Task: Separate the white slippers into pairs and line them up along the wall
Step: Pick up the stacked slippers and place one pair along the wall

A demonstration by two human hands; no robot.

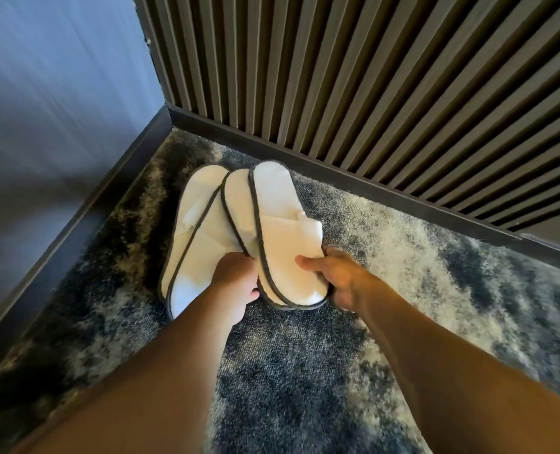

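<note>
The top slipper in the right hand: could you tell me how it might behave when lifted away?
The top slipper looks thin and cloth-soft, so probably light and floppy. It overlaps another slipper, so that may drag along. The right hand grips one end; the far end may droop.

- A furnished indoor room, most likely a hotel room or a bedroom
- Mottled dark blue and cream carpet (pixel 386 231) covers the floor right into the corner
- A wall of dark vertical slats (pixel 354 77) rises over a dark skirting board (pixel 354 188)
- A plain grey-blue wall (pixel 52 86) meets it at the corner
- Thin white slippers (pixel 282 231) with grey piping, the disposable guest kind, lie near that corner
</note>
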